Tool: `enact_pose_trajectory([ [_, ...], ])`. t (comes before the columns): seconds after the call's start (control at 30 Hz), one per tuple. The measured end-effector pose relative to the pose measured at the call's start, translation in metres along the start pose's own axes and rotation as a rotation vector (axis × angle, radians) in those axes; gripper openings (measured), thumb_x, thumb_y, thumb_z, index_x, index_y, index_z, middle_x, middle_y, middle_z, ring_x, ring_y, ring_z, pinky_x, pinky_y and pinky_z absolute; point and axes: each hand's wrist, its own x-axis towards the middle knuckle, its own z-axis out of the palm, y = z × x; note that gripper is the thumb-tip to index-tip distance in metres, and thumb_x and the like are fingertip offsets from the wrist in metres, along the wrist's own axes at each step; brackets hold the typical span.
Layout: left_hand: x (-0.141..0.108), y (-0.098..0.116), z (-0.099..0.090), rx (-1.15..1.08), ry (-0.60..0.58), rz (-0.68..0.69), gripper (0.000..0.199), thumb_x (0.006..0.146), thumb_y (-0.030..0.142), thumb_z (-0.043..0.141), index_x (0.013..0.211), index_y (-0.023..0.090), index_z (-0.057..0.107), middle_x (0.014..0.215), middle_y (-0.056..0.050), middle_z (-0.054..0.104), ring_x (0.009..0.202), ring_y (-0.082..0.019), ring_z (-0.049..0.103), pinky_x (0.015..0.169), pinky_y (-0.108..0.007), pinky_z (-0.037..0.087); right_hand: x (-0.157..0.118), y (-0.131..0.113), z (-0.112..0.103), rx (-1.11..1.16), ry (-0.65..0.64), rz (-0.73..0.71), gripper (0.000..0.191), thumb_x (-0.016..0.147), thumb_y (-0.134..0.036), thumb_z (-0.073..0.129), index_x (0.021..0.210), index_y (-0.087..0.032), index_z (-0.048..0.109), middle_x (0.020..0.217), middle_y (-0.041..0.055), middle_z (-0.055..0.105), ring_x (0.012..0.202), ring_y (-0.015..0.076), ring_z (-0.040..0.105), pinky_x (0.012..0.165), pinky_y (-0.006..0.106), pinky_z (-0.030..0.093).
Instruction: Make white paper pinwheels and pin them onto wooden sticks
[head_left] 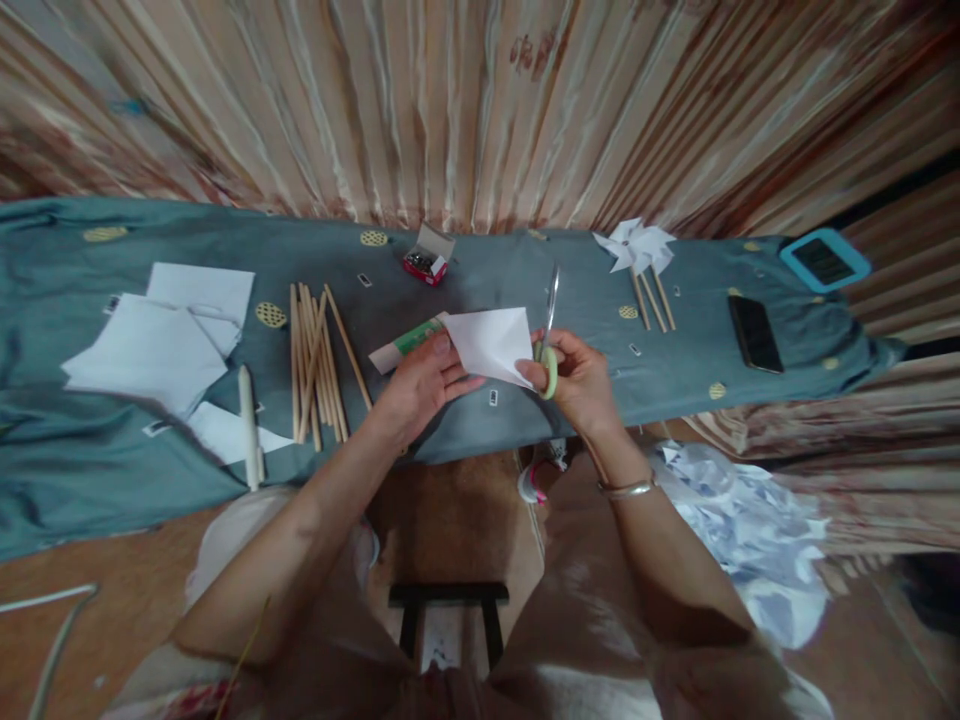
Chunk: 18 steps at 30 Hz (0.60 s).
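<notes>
A square of white paper is held over the middle of the cloth-covered table. My left hand pinches its left edge, thumb on top and the other fingers beneath. My right hand grips scissors with pale green handles, their blades pointing away from me; its thumb also touches the paper's lower right corner. Under the left side of the paper lies a green and cream card or box, partly hidden. Just left of my left hand is a bunch of wooden sticks.
White paper sheets and a white pen-like tool lie left. A small red box stands open at the back. Right are paper pinwheels on sticks, a phone and a blue-framed device. A bag of paper scraps sits below.
</notes>
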Motion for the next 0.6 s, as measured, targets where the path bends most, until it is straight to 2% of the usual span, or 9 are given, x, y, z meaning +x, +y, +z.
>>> enact_pose_trajectory([
  [0.07,-0.002,-0.008,0.005,-0.01,-0.01,-0.005,0.055,0.058,0.051,0.086,0.1,0.02,0.07,0.101,-0.007,0.075,0.093,-0.024,0.071,0.087,-0.039,0.057,0.001,0.006,0.008,-0.002,0.059,-0.031,0.049,0.057,-0.043,0.089,0.092,-0.023,0.061,0.057,-0.0101,0.053,0.052,0.0078,0.043,0.053,0.023,0.038],
  [0.17,-0.004,-0.021,0.008,0.119,-0.009,-0.005,0.052,0.053,0.043,0.09,0.094,0.017,0.072,0.092,-0.007,0.075,0.091,-0.024,0.071,0.083,-0.036,0.058,0.0,0.013,0.021,-0.039,0.084,-0.045,0.048,0.062,-0.044,0.085,0.098,-0.023,0.059,0.06,-0.0091,0.055,0.055,0.0098,0.049,0.057,0.025,0.041],
  [0.23,-0.003,-0.026,0.009,0.198,0.034,0.031,0.045,0.055,0.041,0.089,0.088,0.015,0.073,0.088,-0.006,0.074,0.087,-0.023,0.07,0.079,-0.033,0.058,-0.001,0.016,0.029,-0.076,0.082,-0.055,0.047,0.064,-0.043,0.083,0.099,-0.023,0.059,0.061,-0.0086,0.055,0.057,0.0107,0.051,0.059,0.026,0.042],
  [0.43,0.0,-0.022,0.009,0.16,0.214,0.115,0.036,0.054,0.032,0.086,0.084,0.017,0.072,0.09,-0.004,0.074,0.078,-0.019,0.066,0.067,-0.029,0.056,-0.001,0.015,0.042,0.036,0.019,0.011,0.05,0.063,-0.047,0.083,0.099,-0.025,0.058,0.06,-0.0089,0.056,0.058,0.0114,0.052,0.06,0.025,0.045],
  [0.6,0.002,-0.019,0.006,0.148,0.286,0.118,0.037,0.052,0.029,0.085,0.084,0.017,0.07,0.085,-0.003,0.073,0.075,-0.019,0.066,0.066,-0.029,0.056,0.002,0.017,0.044,0.083,0.01,0.062,0.052,0.06,-0.051,0.084,0.097,-0.026,0.058,0.057,-0.0104,0.052,0.054,0.0106,0.05,0.058,0.025,0.045],
])
